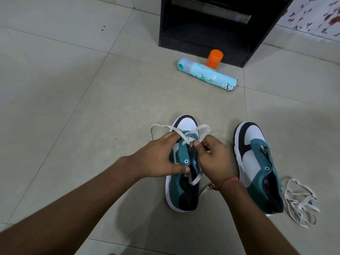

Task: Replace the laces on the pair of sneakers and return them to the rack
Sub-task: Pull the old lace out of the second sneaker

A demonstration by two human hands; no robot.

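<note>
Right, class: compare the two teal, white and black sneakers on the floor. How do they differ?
The left teal, white and black sneaker has a white lace partly threaded; the right sneaker has bare eyelets. Both hands, left hand and right hand, work on the left sneaker; the right sneaker lies untouched. Both share colours and point toes away.

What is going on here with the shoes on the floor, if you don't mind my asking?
A person is lacing the left-hand teal, white and black sneaker on the tiled floor. The left hand steadies its side while the right hand pinches the flat white lace at the eyelets. The matching second sneaker stands alongside without a lace, and a loose white lace pile lies beside it. A black rack stands beyond.
</note>
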